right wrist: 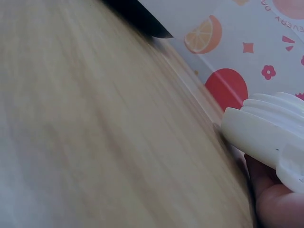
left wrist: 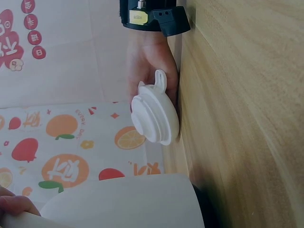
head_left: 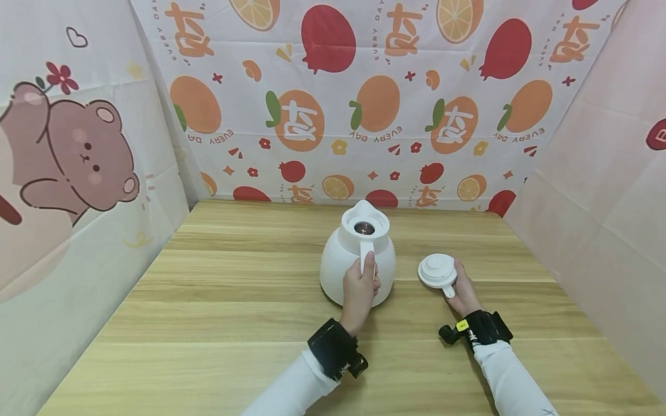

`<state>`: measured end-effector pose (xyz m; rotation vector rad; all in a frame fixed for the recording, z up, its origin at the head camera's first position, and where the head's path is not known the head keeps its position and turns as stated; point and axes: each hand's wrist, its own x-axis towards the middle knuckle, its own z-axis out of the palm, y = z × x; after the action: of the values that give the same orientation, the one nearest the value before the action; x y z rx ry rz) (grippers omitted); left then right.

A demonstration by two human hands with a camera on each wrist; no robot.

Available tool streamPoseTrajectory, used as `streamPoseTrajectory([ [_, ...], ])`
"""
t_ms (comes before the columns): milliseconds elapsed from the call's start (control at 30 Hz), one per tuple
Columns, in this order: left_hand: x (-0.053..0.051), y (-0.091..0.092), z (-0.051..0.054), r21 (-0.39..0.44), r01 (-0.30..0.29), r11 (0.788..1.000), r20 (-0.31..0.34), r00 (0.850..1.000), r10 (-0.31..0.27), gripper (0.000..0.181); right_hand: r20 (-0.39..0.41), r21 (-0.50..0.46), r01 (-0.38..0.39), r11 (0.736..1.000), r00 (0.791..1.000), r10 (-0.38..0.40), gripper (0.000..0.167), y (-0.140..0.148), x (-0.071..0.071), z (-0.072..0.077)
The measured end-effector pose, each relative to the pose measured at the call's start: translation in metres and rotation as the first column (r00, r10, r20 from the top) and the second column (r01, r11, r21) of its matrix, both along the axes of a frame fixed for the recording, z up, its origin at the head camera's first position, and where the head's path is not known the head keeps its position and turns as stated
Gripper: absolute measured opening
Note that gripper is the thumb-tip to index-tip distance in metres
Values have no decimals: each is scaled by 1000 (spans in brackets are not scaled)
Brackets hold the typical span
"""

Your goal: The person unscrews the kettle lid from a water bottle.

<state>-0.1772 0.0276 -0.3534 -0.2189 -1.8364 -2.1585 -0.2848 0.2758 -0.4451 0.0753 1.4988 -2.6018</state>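
A white thermal carafe (head_left: pixel 335 266) stands upright on the table, its round mouth uncovered and its spout pointing to the back. My left hand (head_left: pixel 359 292) grips the carafe's handle, thumb lying along the top of it. To the right, my right hand (head_left: pixel 465 292) holds a white lid (head_left: pixel 437 268) by its edge, low over the table. Ridged rings on the lid (right wrist: pixel 259 135) face upward, and a small tab sticks out towards the wrist. In the left wrist view the lid (left wrist: pixel 154 116) is apart from the carafe (left wrist: pixel 128 204). Some right fingers are hidden beneath the lid.
The wood-grain table (head_left: pixel 208 323) runs back to a fruit-printed cloth (head_left: pixel 338 115). A bear-printed cloth (head_left: pixel 93 150) hangs at the left and a pale cloth (head_left: pixel 598 190) at the right. Both wrists wear black camera straps (head_left: pixel 333 349).
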Motion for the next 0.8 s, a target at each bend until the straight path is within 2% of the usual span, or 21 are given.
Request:
streamPoseTrajectory([
  [300, 1, -1, 1, -14, -1, 1000, 1, 1000, 1, 36, 38, -9, 16, 1000, 999, -16, 52, 3, 0, 2],
  [467, 0, -1, 1, -17, 2, 1000, 0, 1000, -2, 36, 32, -14, 29, 999, 999, -28, 51, 6, -3, -1],
  [667, 0, -1, 1, -6, 8, 1000, 3, 1000, -8, 37, 4, 23, 117, 993, 993, -117, 47, 6, -1, -1],
  [800, 0, -1, 1, -9, 7, 1000, 0, 1000, -7, 37, -7, 4, 159, 987, 987, -159, 45, 6, -3, -3],
])
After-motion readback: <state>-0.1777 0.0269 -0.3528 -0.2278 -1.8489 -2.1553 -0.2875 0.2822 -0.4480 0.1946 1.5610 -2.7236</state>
